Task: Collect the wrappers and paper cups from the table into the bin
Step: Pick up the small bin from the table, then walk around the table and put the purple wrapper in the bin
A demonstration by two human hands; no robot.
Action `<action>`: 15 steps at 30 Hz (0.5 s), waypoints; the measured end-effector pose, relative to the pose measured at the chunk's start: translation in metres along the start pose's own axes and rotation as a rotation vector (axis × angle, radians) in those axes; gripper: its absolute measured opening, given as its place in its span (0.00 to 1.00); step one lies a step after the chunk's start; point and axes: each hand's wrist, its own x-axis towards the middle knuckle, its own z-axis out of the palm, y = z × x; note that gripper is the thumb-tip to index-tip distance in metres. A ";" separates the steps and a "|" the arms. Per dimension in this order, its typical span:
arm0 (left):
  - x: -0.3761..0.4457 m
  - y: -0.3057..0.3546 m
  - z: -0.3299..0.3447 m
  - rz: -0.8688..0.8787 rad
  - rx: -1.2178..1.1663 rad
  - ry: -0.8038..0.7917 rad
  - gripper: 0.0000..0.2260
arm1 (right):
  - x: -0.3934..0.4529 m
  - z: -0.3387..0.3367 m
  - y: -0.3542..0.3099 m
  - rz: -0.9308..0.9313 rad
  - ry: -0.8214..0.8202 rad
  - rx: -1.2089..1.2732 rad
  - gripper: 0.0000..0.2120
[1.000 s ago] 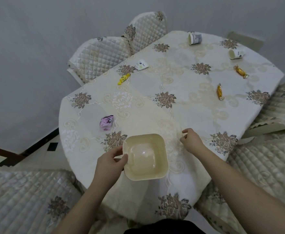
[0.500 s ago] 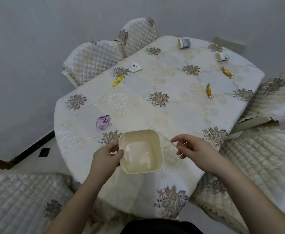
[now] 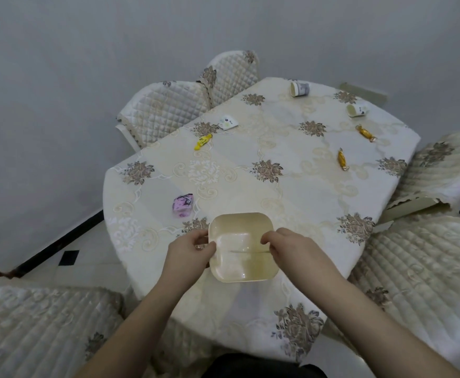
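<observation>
A cream square bin [image 3: 246, 271] sits at the near edge of the table [image 3: 291, 192]. My left hand [image 3: 189, 252] grips its left rim. My right hand [image 3: 291, 248] hovers over the bin's right side and pinches a thin clear wrapper [image 3: 246, 251] that stretches across the opening. On the cloth lie a pink wrapper [image 3: 183, 205], a yellow wrapper [image 3: 203, 141], a white wrapper [image 3: 228, 122] and two gold wrappers [image 3: 341, 158] [image 3: 365, 132]. Two paper cups [image 3: 299, 88] [image 3: 357, 109] lie tipped over at the far end.
Quilted chairs surround the table: two at the far left [image 3: 166, 110], one at the right [image 3: 425, 257], one at the near left [image 3: 40, 326]. A grey wall stands behind, and tiled floor [image 3: 87, 257] shows at the left.
My right hand lifted a thin clear wrapper off the cloth to the right of the bin and carried it left over the bin. My left hand stayed on the rim.
</observation>
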 end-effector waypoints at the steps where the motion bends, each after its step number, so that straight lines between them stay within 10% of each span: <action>1: 0.000 0.000 -0.002 -0.002 -0.004 -0.008 0.13 | 0.003 0.007 -0.008 0.009 0.004 0.001 0.18; 15: 0.008 -0.017 -0.049 -0.015 0.008 -0.017 0.14 | 0.002 0.021 -0.048 -0.002 0.156 0.023 0.09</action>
